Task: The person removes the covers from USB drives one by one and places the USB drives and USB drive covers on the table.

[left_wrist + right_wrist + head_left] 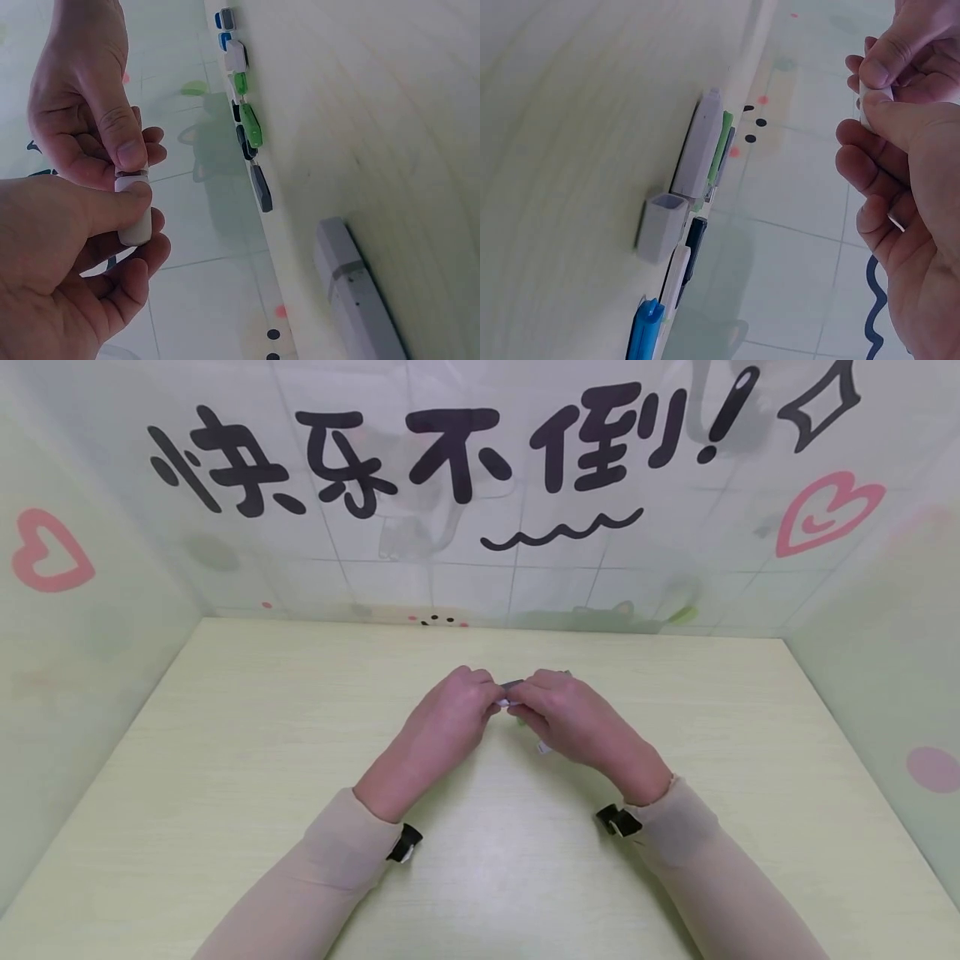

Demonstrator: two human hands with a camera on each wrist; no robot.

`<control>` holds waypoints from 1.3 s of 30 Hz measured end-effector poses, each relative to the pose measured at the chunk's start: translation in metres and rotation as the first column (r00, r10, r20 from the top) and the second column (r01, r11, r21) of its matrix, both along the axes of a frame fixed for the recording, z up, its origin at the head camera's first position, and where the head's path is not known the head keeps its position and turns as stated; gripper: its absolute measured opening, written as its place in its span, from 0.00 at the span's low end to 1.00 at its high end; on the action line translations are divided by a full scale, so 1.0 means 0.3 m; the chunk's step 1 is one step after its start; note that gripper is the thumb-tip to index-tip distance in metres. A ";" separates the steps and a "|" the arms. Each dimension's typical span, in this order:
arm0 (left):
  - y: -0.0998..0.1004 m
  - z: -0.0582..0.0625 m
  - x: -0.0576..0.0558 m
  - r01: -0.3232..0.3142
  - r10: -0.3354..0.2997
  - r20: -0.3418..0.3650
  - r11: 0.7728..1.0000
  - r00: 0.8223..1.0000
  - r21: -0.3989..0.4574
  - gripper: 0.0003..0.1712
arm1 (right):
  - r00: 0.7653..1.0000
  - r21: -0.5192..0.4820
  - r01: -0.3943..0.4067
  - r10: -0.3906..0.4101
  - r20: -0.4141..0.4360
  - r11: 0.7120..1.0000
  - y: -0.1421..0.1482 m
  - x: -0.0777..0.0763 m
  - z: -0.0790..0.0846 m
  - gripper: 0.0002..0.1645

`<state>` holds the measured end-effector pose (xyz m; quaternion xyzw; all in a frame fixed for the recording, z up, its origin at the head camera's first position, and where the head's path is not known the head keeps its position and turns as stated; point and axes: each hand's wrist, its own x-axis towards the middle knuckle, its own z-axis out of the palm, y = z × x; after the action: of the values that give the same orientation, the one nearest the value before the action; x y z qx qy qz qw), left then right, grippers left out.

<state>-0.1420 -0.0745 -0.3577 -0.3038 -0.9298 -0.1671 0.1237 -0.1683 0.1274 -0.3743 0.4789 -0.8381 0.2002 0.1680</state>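
In the head view, my left hand (450, 710) and right hand (576, 714) meet over the far middle of the table. Between them is a small white stick-shaped piece (136, 227), whose exact kind I cannot tell. Its lower end is pinched by the thumb and fingers of my left hand (45, 247) in the left wrist view. Thumb and fingers of my right hand (84, 82) pinch its other end, where a narrow greyish band shows. The right wrist view shows the same grip, with fingers covering much of the piece.
Behind the hands lie several small stick-shaped pieces: a green one (250, 125), a dark one (261, 187), a blue one (645, 330) and a pale grey one (697, 146). A hollow pale cap (661, 231) lies beside it. A printed wall panel (465, 585) borders the table's back.
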 end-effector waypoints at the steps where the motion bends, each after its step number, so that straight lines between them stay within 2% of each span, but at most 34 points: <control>1: 0.000 0.002 0.000 -0.002 0.002 0.003 1.000 1.000 0.001 0.04 | 1.000 0.004 0.004 -0.004 0.003 1.000 0.000 0.001 0.002 0.13; 16: -0.016 0.016 -0.001 -0.038 0.032 0.070 0.996 0.997 0.077 0.04 | 0.997 0.014 0.057 -0.058 0.057 0.998 0.010 0.003 0.029 0.13; 29: -0.042 0.020 -0.022 -0.086 0.077 0.097 0.992 0.992 0.093 0.04 | 0.994 0.016 0.079 -0.079 0.070 0.997 0.021 0.000 0.040 0.11; 39: -0.059 -0.006 -0.055 -0.179 0.160 0.212 0.981 0.964 0.072 0.04 | 0.989 0.045 0.114 -0.118 0.084 0.992 0.028 0.003 0.042 0.10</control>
<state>-0.1586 -0.0921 -0.3596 -0.1982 -0.9516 -0.2285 0.0547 -0.1675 0.1357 -0.3617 0.4235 -0.8749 0.1938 0.1331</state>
